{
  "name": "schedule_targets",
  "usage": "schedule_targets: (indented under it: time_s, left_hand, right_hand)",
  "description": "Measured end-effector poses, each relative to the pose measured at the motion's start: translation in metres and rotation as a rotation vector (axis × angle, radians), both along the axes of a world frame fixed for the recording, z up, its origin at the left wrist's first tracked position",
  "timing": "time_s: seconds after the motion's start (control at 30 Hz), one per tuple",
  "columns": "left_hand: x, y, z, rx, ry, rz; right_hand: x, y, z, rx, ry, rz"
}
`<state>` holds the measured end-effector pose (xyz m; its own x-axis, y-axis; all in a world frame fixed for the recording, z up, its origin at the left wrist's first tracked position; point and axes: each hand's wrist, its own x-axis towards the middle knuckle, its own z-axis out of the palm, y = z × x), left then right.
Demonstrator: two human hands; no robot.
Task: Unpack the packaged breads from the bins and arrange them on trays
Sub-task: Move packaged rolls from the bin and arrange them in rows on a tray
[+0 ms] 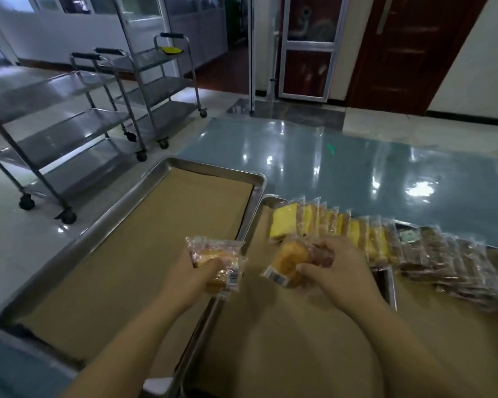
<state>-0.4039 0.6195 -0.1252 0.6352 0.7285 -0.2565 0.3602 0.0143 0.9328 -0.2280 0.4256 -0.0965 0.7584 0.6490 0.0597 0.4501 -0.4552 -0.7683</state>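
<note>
Roughly midway: gripping wrapped bun (216,261) in curled left hand (196,278) over right edge of left tray (202,165), clutching second bun (288,265) in right hand (338,267) above right tray (266,202), yellow packs (342,229) already rowed along its far edge, left tray not yet filled.

Fingertips of left hand (190,278) hidden under wrapped bread (214,254), round bun packet (286,267) partly covered by right hand (339,268), barcode labels (233,278) too blurred to read, dark packet row (457,262) cut by right edge, middle tray (268,200) near end below frame, trolley (55,122) clipped at left.
</note>
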Motion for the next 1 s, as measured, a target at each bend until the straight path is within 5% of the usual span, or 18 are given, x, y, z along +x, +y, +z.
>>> schedule_targets:
  time_s: [0.57,1.0]
  left_hand:
    - [0.068,0.197,-0.035,0.215,-0.058,-0.284]
    - [0.139,0.275,-0.092,0.615,0.058,-0.301]
  right_hand:
    - [0.026,0.252,-0.016,-0.453,0.217,-0.043]
    - [0.083,0.338,-0.059,-0.257,0.117,-0.054]
